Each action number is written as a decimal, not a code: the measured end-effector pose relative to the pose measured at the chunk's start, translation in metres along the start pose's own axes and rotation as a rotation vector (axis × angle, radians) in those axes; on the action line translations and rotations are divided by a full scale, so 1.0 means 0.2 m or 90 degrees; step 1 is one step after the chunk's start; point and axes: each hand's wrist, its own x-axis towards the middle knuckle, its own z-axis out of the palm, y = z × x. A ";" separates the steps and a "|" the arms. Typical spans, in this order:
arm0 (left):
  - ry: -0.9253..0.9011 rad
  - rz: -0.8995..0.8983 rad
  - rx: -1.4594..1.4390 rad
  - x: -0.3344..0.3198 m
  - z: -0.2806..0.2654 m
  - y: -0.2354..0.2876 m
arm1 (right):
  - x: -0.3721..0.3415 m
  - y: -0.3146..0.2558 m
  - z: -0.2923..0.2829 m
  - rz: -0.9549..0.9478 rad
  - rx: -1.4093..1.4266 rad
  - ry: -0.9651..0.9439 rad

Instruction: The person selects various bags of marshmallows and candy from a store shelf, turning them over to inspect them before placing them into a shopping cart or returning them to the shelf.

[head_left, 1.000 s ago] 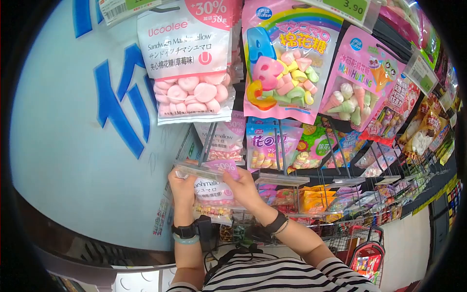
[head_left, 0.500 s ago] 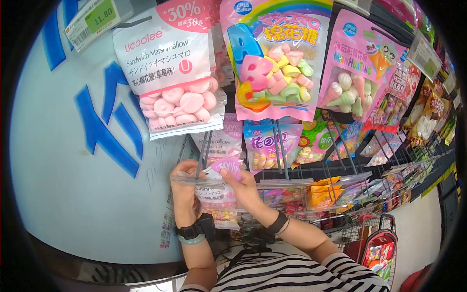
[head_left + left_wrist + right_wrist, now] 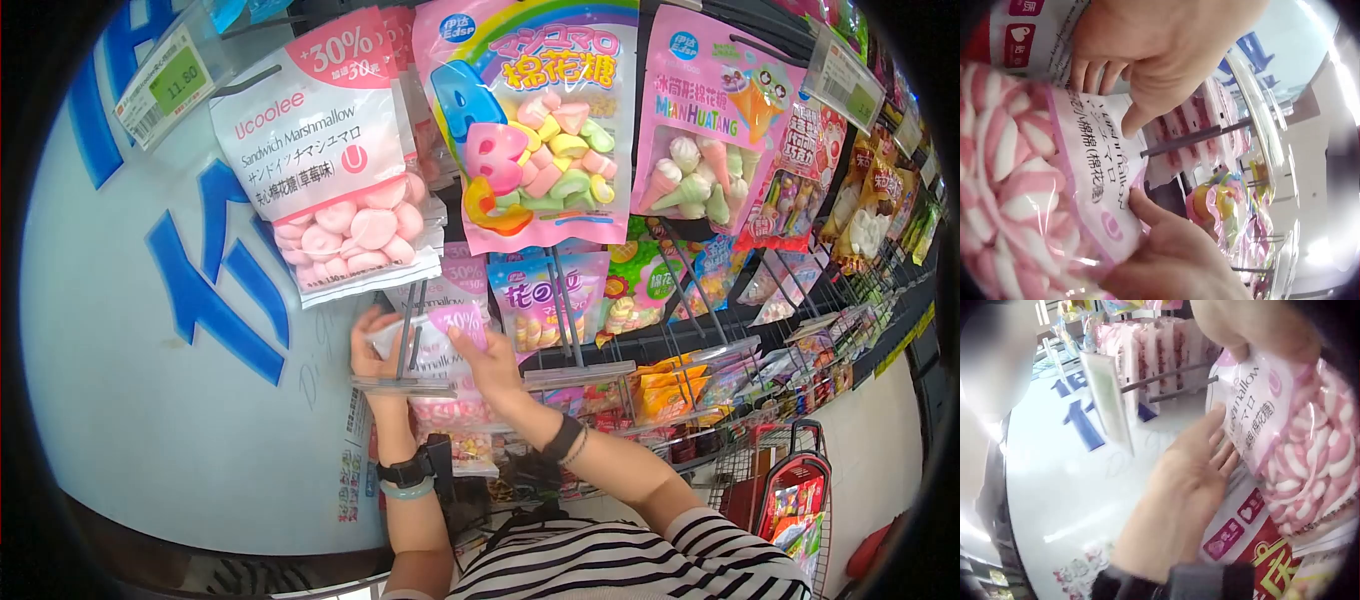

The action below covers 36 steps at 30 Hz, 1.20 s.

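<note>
A pink-and-white marshmallow bag [image 3: 455,360] is between both hands at a lower metal peg [image 3: 405,340]. My right hand [image 3: 492,372] pinches the bag's right upper side, thumb in front. The left hand [image 3: 378,352] is at its other side. In the right wrist view, the left hand [image 3: 1179,487] has extended fingers at the bag's edge, its thumb touching the bag [image 3: 1254,406]. The left wrist view shows the peg's tip [image 3: 1147,153] against the bag's white label; whether it passes through the bag cannot be told.
Larger marshmallow bags [image 3: 340,190] hang above the hands. A clear price-tag holder [image 3: 405,385] crosses below the left hand. More candy bags [image 3: 555,300] hang to the right. A blue-lettered panel [image 3: 120,400] stands left, and a shopping cart [image 3: 795,490] is at lower right.
The head view has shifted, so the large bags appear farther left. My left fingers have spread and lie above the tag holder. The right hand keeps its pinch on the bag.
</note>
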 end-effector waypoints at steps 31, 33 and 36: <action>-1.067 -0.265 -0.144 -1.50 1.29 0.22 | -1.81 -0.11 -1.96 0.026 -0.170 0.621; -1.134 -0.265 -0.105 -1.78 1.43 0.26 | -2.15 -0.22 -2.03 0.032 -0.140 0.730; -1.308 -0.295 -0.139 -2.22 1.57 0.28 | -2.62 -0.09 -2.27 0.096 -0.342 0.989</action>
